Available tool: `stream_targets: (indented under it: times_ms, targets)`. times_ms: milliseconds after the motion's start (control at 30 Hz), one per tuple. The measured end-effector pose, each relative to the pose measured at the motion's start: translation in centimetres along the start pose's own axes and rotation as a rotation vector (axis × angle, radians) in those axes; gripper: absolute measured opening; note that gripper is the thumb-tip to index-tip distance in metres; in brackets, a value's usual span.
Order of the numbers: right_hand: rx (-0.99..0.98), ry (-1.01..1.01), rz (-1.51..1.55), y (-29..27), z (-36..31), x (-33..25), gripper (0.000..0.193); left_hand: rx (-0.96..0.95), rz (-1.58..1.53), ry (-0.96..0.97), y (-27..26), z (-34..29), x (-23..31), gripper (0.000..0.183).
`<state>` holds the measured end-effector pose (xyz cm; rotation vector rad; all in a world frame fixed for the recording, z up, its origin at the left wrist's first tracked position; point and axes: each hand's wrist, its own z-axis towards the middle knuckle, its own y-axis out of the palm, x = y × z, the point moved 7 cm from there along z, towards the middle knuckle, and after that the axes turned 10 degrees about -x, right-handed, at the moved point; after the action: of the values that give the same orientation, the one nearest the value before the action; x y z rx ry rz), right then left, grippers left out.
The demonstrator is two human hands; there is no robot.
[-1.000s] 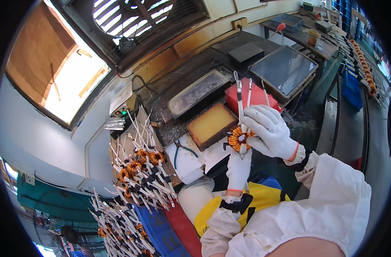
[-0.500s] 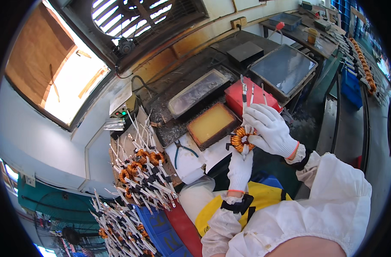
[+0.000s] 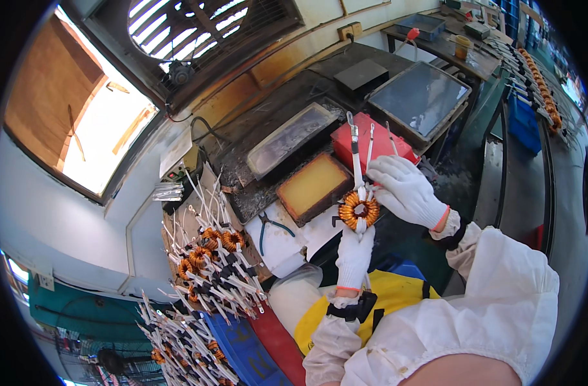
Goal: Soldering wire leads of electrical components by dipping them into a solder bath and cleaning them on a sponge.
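Observation:
An orange copper-wound ring coil [image 3: 349,217] stands upright in front of me, its open centre showing. My left hand [image 3: 354,258], in a white glove, grips it from below at its white-sleeved wires. Long white leads [image 3: 357,164] with metal lug ends rise from the coil's top, one with a black band. My gloved right hand [image 3: 404,192] is at the right of these leads, with its fingers closed around a lead that passes behind them. The exact contact under those fingers is hidden.
Beyond the coil lie a tray of yellowish material [image 3: 313,186], a long grey-topped trough [image 3: 290,140], a red box [image 3: 345,145] and a dark-surfaced square tank [image 3: 419,100]. Pliers [image 3: 263,235] rest on white paper. Many similar coils [image 3: 197,257] are piled at left, beside a blue crate [image 3: 242,350].
My right hand has shifted off the ring to the leads' right side, uncovering the coil. The coil and my left hand have moved slightly left, and the view has shifted a little.

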<state>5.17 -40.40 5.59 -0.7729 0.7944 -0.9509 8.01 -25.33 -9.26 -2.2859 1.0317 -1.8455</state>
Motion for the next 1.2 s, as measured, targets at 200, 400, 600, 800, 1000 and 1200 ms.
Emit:
stream_targets:
  times_ms: [200, 400, 600, 800, 1000, 1200]
  targets:
    - [0.067, 0.083, 0.035, -1.2, -1.0, 1.7, 0.036, -0.131, -0.325, 0.013, 0.7, -1.0, 2.1, 0.033]
    - [-0.006, -0.017, 0.03, -1.2, 0.0, 1.1, 0.036, -0.189, -0.374, 0.001, 0.1, -1.9, 1.8, 0.033]
    - [0.179, 0.101, -0.052, -2.9, -2.4, 3.5, 0.032, -0.145, -0.376, 0.019, -0.6, -2.2, 2.1, 0.03]
    - [0.136, 0.178, 0.06, -2.6, -4.7, 5.3, 0.024, -0.176, -0.448, 0.009, -0.4, -2.5, 2.2, 0.024]
    - [-0.234, 0.75, 0.926, 2.8, -7.3, 10.3, 0.031, -0.193, -0.485, 0.015, -0.9, -2.6, 2.7, 0.023]
    - [-0.037, 0.581, 1.922, 4.4, -7.3, 10.7, 0.032, -0.167, -0.481, -0.002, -0.8, -2.2, 2.0, 0.02]
